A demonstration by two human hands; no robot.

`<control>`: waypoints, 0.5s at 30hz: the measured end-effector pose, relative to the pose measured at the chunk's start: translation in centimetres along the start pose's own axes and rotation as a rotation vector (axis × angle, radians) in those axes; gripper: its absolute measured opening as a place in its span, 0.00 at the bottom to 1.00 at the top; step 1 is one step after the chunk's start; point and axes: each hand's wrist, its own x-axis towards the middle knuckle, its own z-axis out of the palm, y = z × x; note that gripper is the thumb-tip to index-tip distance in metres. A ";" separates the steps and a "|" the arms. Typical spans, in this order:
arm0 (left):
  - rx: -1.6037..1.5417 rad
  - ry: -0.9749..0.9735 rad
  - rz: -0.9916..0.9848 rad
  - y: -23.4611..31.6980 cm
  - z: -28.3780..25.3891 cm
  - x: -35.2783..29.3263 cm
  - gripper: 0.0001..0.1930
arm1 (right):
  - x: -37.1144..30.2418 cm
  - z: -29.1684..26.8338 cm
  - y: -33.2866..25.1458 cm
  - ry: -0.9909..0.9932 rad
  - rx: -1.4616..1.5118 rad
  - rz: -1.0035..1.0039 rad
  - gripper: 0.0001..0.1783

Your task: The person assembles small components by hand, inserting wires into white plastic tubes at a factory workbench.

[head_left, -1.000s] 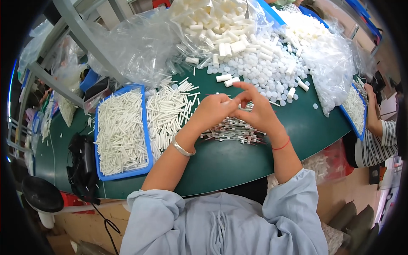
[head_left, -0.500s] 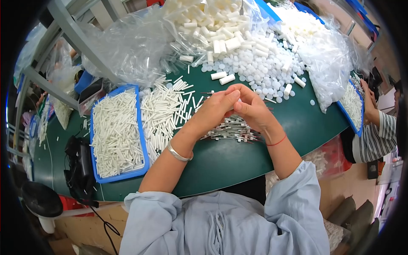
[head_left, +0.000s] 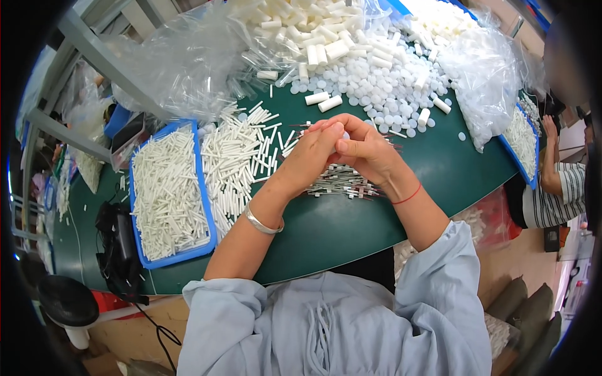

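My left hand and my right hand meet above the table, fingers curled and fingertips touching. Between the fingertips shows a sliver of something small and whitish, mostly covered, so its kind cannot be told. Just beneath and beyond both hands lies a heap of thin, wire-like pieces with white bits and reddish ends. To the left of my left hand spreads a loose pile of slim white sticks. Farther off, two thick white cylinders lie close together near a mound of translucent white discs.
A blue tray full of white sticks stands at left, beside a black device with a cable. Thick white cylinders spill from a clear bag at the back. Another clear bag sits right, near a co-worker's striped sleeve.
My hands have drawn closer together, the left fingers now curling more over the right fingertips. The whole view has shifted slightly. The co-worker's hands have moved at the right.
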 end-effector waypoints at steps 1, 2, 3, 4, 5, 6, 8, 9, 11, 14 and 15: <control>-0.030 -0.014 -0.032 -0.2 -0.3 0.1 0.22 | 0.1 -0.1 -0.1 -0.011 -0.014 0.036 0.23; -0.060 -0.028 -0.063 -0.3 -0.4 0.2 0.22 | 0.0 -0.3 -0.1 -0.031 -0.047 0.026 0.24; -0.142 0.015 -0.092 0.1 0.3 0.2 0.21 | 0.0 -0.5 0.0 -0.026 -0.048 0.025 0.24; -0.143 0.010 -0.092 0.7 0.7 0.1 0.21 | -0.1 -0.7 0.0 -0.043 0.070 0.028 0.24; -0.213 -0.022 -0.084 1.2 1.0 0.0 0.20 | -0.2 -0.8 0.1 -0.061 0.188 0.031 0.25; -0.282 -0.050 -0.074 1.5 1.0 -0.2 0.20 | -0.2 -0.8 0.1 -0.061 0.186 0.032 0.25; -0.305 -0.054 -0.076 0.6 0.5 0.0 0.20 | -0.2 -0.5 0.1 -0.074 0.208 0.018 0.28; -0.327 -0.055 -0.082 0.5 0.4 0.0 0.20 | -0.3 -0.3 0.1 -0.075 0.208 0.022 0.28; -0.329 -0.029 -0.066 0.4 0.3 -0.2 0.21 | -0.4 0.5 0.1 -0.005 0.157 -0.012 0.24; -0.373 0.006 -0.062 0.5 0.6 -0.2 0.23 | -0.6 1.7 -0.5 0.032 0.114 -0.056 0.26; -0.412 0.014 -0.071 0.5 0.7 -0.1 0.23 | -0.6 1.7 -0.6 0.055 0.106 -0.041 0.27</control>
